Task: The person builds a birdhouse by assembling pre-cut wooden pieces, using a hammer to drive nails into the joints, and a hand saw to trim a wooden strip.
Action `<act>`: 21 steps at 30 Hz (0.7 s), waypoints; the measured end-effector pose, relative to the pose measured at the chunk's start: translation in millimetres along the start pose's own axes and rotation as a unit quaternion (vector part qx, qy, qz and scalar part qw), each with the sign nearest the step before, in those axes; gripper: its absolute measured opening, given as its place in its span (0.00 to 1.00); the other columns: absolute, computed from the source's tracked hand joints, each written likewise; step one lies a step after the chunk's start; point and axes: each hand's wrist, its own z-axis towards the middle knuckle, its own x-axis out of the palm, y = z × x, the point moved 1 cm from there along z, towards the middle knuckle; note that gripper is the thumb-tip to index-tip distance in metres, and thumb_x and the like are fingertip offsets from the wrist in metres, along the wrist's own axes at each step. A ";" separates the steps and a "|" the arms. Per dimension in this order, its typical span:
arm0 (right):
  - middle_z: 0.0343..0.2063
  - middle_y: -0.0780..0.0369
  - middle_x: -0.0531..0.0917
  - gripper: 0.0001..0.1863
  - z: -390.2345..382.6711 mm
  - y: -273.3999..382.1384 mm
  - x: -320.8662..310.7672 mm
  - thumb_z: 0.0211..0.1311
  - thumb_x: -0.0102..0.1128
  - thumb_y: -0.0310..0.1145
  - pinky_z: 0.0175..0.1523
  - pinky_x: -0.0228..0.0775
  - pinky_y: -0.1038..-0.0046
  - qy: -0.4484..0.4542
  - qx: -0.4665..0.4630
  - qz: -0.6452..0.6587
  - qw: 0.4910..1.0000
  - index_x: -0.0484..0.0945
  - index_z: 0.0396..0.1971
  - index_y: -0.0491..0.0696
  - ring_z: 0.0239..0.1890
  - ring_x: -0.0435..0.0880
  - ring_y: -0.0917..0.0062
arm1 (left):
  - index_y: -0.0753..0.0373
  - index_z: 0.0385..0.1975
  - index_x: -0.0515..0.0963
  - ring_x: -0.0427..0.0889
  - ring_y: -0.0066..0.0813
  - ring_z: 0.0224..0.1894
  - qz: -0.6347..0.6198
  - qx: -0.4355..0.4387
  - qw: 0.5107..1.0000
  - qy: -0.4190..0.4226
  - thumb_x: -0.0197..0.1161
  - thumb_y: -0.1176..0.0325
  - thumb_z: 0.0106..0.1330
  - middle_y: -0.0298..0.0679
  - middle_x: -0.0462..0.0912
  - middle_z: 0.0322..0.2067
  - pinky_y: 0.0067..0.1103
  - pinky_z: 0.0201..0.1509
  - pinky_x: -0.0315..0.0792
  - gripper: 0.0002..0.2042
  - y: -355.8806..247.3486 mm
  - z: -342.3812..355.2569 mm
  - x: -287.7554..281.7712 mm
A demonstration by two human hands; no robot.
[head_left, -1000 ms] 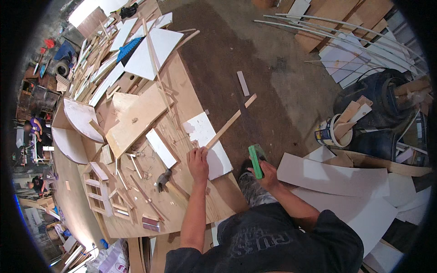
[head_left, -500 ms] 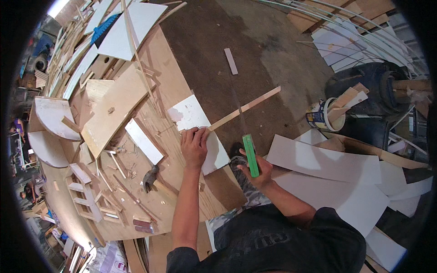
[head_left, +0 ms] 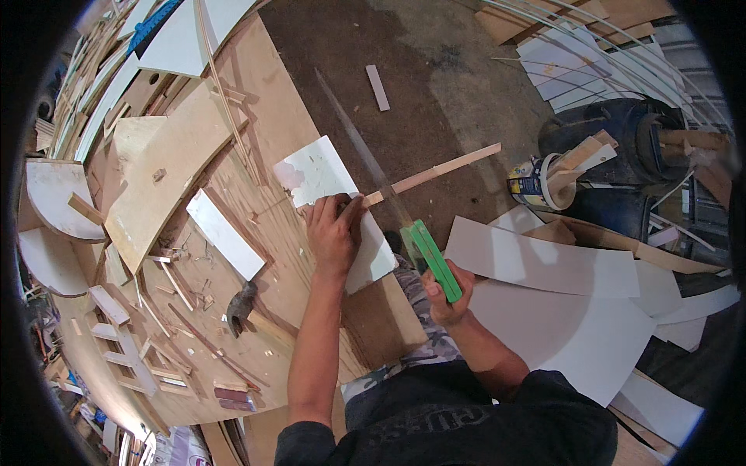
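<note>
A hand saw with a green handle (head_left: 435,262) is gripped in my right hand (head_left: 451,295). Its long blade (head_left: 360,144) slants up and left, crossing a thin wooden strip (head_left: 447,168). The strip juts past the edge of a white board (head_left: 373,248), out over the floor. My left hand (head_left: 332,227) presses down on the board, its fingers closed on the strip's near end. The board lies at the right edge of a plywood worktable (head_left: 287,101). Whether the saw teeth have entered the wood I cannot tell.
On the table lie a hammer (head_left: 242,307), a white-faced block (head_left: 225,233), a plywood sheet (head_left: 167,167) and several offcuts. A bucket of wood pieces (head_left: 536,185) stands right, near a dark barrel (head_left: 614,136). White panels (head_left: 544,326) lie beside me. A small strip (head_left: 378,87) is on the floor.
The saw handle has moved slightly right and down, and the blade now slants leftward across the strip. The whole view has shifted a little. My left hand remains on the board and strip.
</note>
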 end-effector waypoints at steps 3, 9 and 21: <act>0.21 0.64 0.78 0.14 -5.7 -4.9 4.7 0.67 0.65 0.36 0.27 0.68 0.73 -0.009 0.058 0.073 0.996 0.79 0.28 0.40 0.21 0.75 0.80 | 0.56 0.45 0.90 0.81 0.37 0.46 0.001 0.007 1.000 -0.008 0.72 0.67 0.63 0.34 0.84 0.41 0.35 0.50 0.71 0.11 0.8 0.6 -0.4; 0.21 0.64 0.77 0.15 -7.7 -13.3 10.2 0.69 0.63 0.36 0.27 0.67 0.74 0.006 0.097 0.080 0.992 0.78 0.28 0.40 0.22 0.74 0.82 | 0.56 0.41 0.89 0.82 0.40 0.44 -0.018 0.019 0.999 -0.038 0.74 0.68 0.61 0.37 0.84 0.39 0.35 0.47 0.73 0.09 -0.8 1.0 -3.3; 0.20 0.68 0.74 0.21 -4.5 -18.1 18.3 0.74 0.63 0.45 0.25 0.61 0.79 -0.004 0.095 0.040 0.995 0.76 0.32 0.40 0.21 0.69 0.87 | 0.57 0.38 0.86 0.80 0.39 0.46 -0.002 0.002 1.000 -0.031 0.77 0.64 0.57 0.35 0.81 0.40 0.36 0.51 0.72 0.11 1.6 -0.5 0.6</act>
